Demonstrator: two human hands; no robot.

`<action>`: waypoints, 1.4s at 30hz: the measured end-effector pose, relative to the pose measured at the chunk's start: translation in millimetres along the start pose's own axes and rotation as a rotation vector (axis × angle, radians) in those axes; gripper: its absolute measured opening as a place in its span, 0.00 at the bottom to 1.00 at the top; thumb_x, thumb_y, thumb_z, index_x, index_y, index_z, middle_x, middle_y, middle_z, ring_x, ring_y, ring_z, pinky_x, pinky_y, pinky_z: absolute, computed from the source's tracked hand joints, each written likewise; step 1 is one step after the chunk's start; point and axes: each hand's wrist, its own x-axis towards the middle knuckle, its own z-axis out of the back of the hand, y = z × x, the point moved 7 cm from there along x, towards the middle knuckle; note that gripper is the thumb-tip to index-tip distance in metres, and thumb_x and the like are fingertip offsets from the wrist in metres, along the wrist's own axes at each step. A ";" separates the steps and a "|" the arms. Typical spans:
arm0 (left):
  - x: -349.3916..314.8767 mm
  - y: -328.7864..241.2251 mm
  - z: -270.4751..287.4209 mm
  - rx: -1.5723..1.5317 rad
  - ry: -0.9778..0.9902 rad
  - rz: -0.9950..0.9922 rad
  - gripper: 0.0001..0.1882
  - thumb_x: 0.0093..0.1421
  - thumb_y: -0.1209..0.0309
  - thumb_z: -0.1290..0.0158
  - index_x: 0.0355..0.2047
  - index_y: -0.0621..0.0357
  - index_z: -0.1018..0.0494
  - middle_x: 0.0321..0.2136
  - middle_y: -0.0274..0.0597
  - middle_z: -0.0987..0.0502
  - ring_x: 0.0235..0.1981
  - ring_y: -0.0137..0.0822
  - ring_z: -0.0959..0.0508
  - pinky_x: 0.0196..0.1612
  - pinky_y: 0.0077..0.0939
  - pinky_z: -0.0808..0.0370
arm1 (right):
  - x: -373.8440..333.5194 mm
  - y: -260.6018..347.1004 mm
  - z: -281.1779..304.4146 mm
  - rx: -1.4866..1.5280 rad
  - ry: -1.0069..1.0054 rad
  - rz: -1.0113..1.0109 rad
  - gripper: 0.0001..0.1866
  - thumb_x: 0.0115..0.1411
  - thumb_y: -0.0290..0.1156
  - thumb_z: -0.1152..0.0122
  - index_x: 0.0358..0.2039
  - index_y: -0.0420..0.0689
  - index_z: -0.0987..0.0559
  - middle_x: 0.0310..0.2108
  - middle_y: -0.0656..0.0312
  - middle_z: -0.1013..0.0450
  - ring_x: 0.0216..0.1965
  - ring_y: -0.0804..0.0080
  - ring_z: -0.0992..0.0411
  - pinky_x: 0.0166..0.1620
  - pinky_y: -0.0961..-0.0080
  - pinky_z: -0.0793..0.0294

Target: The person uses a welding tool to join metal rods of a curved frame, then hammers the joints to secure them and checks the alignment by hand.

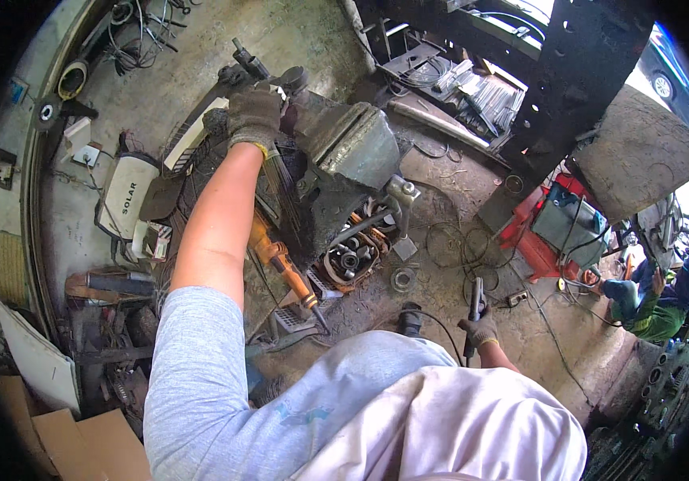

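My left hand (251, 117), in a dark knit glove with a yellow cuff, reaches forward to the side of a large worn bench vise (360, 144). Its fingers are curled, and what they grip is hidden under the glove. A bundle of thin rods (283, 188) hangs just below that wrist. Low by my right side, my right hand (481, 329), gloved too, is closed round what looks like a welding electrode holder (477, 298), its grey end pointing away from me. A black cable runs close by it.
An orange angle grinder (284, 268) lies left of a tool box (352, 260) of sockets. Cables (461, 244) loop over the floor. A side table (449, 84) bears metal rods. A red machine (533, 232) stands right; a person (665, 297) crouches beyond it.
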 end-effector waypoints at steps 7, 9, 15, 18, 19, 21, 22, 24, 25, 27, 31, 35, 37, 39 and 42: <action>12.8 -4.0 0.8 -0.053 0.062 0.047 0.12 0.64 0.64 0.48 0.42 0.48 0.17 0.45 0.40 0.20 0.48 0.42 0.18 0.46 0.46 0.22 | 7.0 -19.1 -4.9 0.013 -0.100 0.053 0.56 0.37 0.38 0.19 0.67 0.38 0.38 0.54 0.46 0.25 0.53 0.51 0.25 0.56 0.63 0.26; 12.6 -5.8 -1.3 -0.094 0.063 0.055 0.13 0.64 0.63 0.48 0.42 0.49 0.17 0.47 0.40 0.21 0.49 0.42 0.19 0.47 0.46 0.23 | 1.3 -18.4 -2.4 0.000 -0.105 0.043 0.57 0.36 0.39 0.18 0.66 0.38 0.37 0.53 0.46 0.24 0.53 0.51 0.25 0.56 0.63 0.26; 7.4 -4.0 2.3 -0.038 -0.052 0.066 0.13 0.62 0.61 0.47 0.42 0.51 0.18 0.50 0.41 0.24 0.48 0.44 0.20 0.48 0.46 0.24 | 2.7 -28.8 -7.9 0.015 -0.063 0.022 0.59 0.35 0.42 0.18 0.67 0.38 0.39 0.55 0.44 0.25 0.55 0.49 0.25 0.56 0.61 0.26; -6.9 -6.5 23.4 -0.046 -0.313 -0.029 0.12 0.62 0.62 0.47 0.39 0.52 0.19 0.49 0.41 0.24 0.47 0.43 0.21 0.47 0.46 0.25 | -1.9 -26.9 -4.8 -0.041 -0.066 -0.009 0.59 0.36 0.42 0.19 0.67 0.38 0.39 0.55 0.43 0.26 0.55 0.48 0.26 0.56 0.61 0.26; -17.0 -8.7 34.1 -0.076 -0.388 -0.081 0.11 0.61 0.62 0.46 0.39 0.52 0.19 0.48 0.42 0.23 0.46 0.44 0.21 0.47 0.46 0.25 | -5.8 -19.9 -0.4 -0.052 -0.041 -0.030 0.59 0.36 0.43 0.19 0.67 0.38 0.40 0.54 0.43 0.25 0.54 0.48 0.25 0.56 0.61 0.26; -35.2 -13.2 61.3 -0.145 -0.545 -0.189 0.10 0.60 0.63 0.45 0.37 0.52 0.20 0.47 0.43 0.23 0.46 0.45 0.21 0.46 0.47 0.25 | -10.1 -15.3 3.2 -0.049 -0.023 -0.050 0.59 0.36 0.43 0.19 0.67 0.38 0.40 0.54 0.43 0.25 0.54 0.48 0.25 0.55 0.60 0.25; -39.9 -8.7 65.1 -0.246 -0.494 -0.186 0.11 0.60 0.63 0.45 0.39 0.52 0.20 0.47 0.44 0.23 0.46 0.46 0.21 0.47 0.47 0.25 | -9.9 -12.7 5.2 -0.042 -0.024 -0.037 0.59 0.37 0.43 0.19 0.67 0.38 0.40 0.53 0.44 0.24 0.53 0.48 0.25 0.55 0.60 0.25; -46.0 -2.6 65.3 -0.450 -0.391 -0.177 0.14 0.58 0.64 0.43 0.43 0.52 0.20 0.48 0.45 0.22 0.47 0.48 0.21 0.48 0.48 0.25 | -8.1 -12.6 5.3 -0.043 -0.024 -0.034 0.59 0.37 0.43 0.20 0.68 0.39 0.40 0.53 0.44 0.24 0.53 0.47 0.24 0.55 0.60 0.25; -56.9 11.2 70.0 -0.542 -0.596 -0.186 0.21 0.53 0.68 0.39 0.49 0.53 0.21 0.49 0.48 0.21 0.46 0.52 0.20 0.49 0.47 0.23 | -6.1 -10.3 3.8 -0.056 -0.018 -0.033 0.59 0.37 0.44 0.20 0.68 0.39 0.40 0.52 0.44 0.24 0.52 0.47 0.24 0.55 0.60 0.25; -55.8 29.9 46.0 -0.529 -0.466 -0.049 0.21 0.54 0.68 0.39 0.50 0.53 0.22 0.50 0.47 0.21 0.46 0.52 0.20 0.49 0.46 0.23 | -5.6 -4.0 2.1 -0.053 -0.002 -0.008 0.59 0.37 0.43 0.20 0.68 0.39 0.40 0.53 0.45 0.24 0.53 0.48 0.24 0.55 0.60 0.25; -32.9 33.5 14.8 -0.489 -0.255 0.058 0.20 0.58 0.63 0.41 0.52 0.41 0.21 0.56 0.45 0.24 0.53 0.50 0.22 0.55 0.45 0.26 | 0.1 7.8 0.7 -0.077 -0.057 0.048 0.59 0.38 0.43 0.20 0.69 0.40 0.40 0.53 0.43 0.24 0.53 0.48 0.24 0.55 0.60 0.25; -31.8 23.6 13.9 -0.390 -0.176 0.038 0.17 0.60 0.61 0.43 0.50 0.37 0.20 0.55 0.43 0.23 0.54 0.50 0.22 0.57 0.45 0.26 | -13.7 33.3 1.0 -0.086 0.045 0.053 0.61 0.40 0.43 0.21 0.71 0.40 0.44 0.56 0.42 0.26 0.55 0.48 0.25 0.57 0.62 0.26; -25.2 17.4 23.9 -0.439 -0.214 -0.012 0.16 0.61 0.62 0.43 0.50 0.40 0.20 0.52 0.42 0.21 0.53 0.50 0.22 0.55 0.44 0.26 | -3.0 27.3 -7.5 0.002 0.035 0.108 0.60 0.39 0.42 0.22 0.71 0.41 0.44 0.57 0.44 0.26 0.57 0.50 0.27 0.58 0.63 0.28; -25.8 12.7 53.0 -0.552 -0.259 -0.065 0.15 0.61 0.63 0.43 0.49 0.42 0.20 0.49 0.42 0.19 0.52 0.50 0.21 0.54 0.43 0.25 | -27.6 55.3 4.9 0.081 0.065 0.158 0.57 0.42 0.39 0.24 0.71 0.42 0.43 0.57 0.48 0.27 0.58 0.54 0.28 0.60 0.66 0.30; -37.3 16.7 79.3 -0.930 -0.565 -0.093 0.15 0.61 0.67 0.43 0.49 0.49 0.21 0.45 0.45 0.18 0.50 0.50 0.20 0.52 0.42 0.25 | -43.2 91.8 24.3 0.278 0.048 0.405 0.55 0.42 0.34 0.26 0.71 0.40 0.42 0.59 0.48 0.29 0.58 0.55 0.29 0.60 0.66 0.30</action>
